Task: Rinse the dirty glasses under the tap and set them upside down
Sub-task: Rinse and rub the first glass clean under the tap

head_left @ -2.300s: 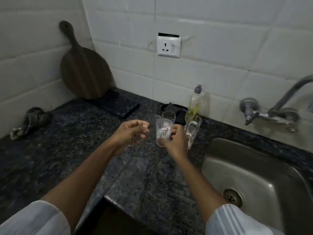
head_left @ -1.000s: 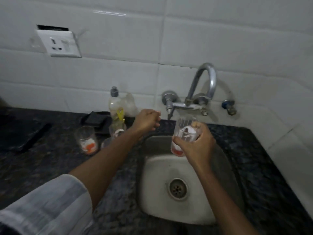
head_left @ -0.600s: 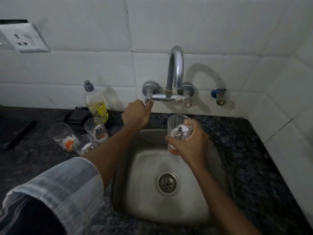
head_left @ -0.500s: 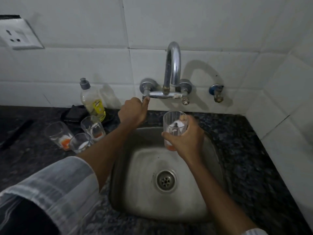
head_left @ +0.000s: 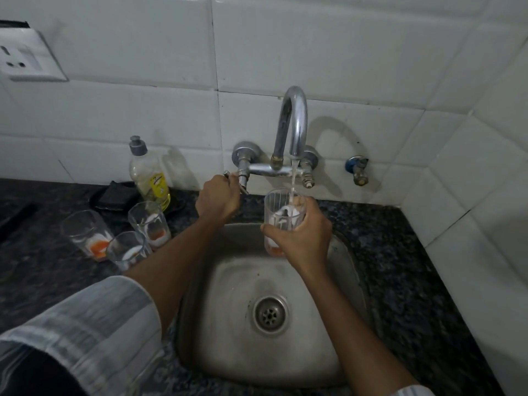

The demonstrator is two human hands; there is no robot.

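Head view: right hand [head_left: 300,238] fingers are gripping the glass [head_left: 281,215] under the stream; left hand [head_left: 218,200] fingers are clasping the tap handle [head_left: 231,174]. Swirling should be loosening residue.

Dim, greyish light falls from above and to my left, throwing the tap's [head_left: 294,132] soft shadow rightward onto the wall tiles [head_left: 357,61], the dark worktop [head_left: 400,252] swallows detail, tile lines bow at the edges, and my sleeve [head_left: 85,332] blurs bottom-left.
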